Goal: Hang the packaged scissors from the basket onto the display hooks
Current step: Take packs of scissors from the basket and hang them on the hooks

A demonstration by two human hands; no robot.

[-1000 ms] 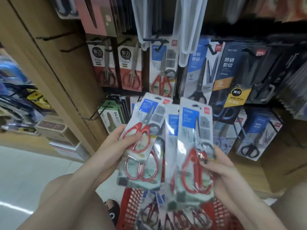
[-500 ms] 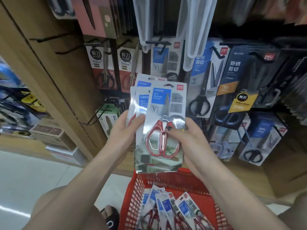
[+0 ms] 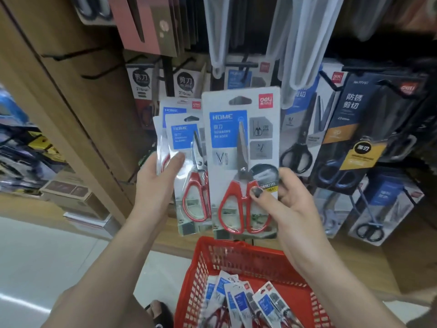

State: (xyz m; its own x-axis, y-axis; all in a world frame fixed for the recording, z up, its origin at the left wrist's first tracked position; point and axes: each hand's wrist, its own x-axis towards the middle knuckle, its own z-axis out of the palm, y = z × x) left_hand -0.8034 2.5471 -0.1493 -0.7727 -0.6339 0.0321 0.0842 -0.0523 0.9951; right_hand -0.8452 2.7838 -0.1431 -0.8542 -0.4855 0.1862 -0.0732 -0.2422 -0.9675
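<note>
Landmark: red basket (image 3: 201, 275), low centre, on the floor before the shelving.

1. Front pack of scissors (image 3: 241, 147): white card, blue label, red handles. Held upright directly above the basket's far rim, in front of the display. Its hang hole is at the top, not on any hook.
2. Right hand (image 3: 283, 200): above the basket, to its right side. Thumb pressed on the front of the pack over a red handle, fingers curled behind the card's right edge; it pinches this one pack.
3. Small stack of packs (image 3: 182, 138): same type, fanned slightly, above and left of the basket, partly tucked behind the front pack.
4. Left hand (image 3: 158, 178): above the basket's left side. Thumb across the front of the stack, fingers behind it; it grips the stack.
5. Loose packs (image 3: 238, 301): several more of the same scissors lying inside the basket, overlapping, tops pointing away from the person.
6. Display hooks (image 3: 241, 65): black wire, high above the basket; one sits just above the front pack, carrying a similar blue-labelled pack.
7. Black-handled scissors (image 3: 298, 138): hanging packs, above and right of the basket.
8. Wooden upright (image 3: 71, 110): above and left of the basket.
</note>
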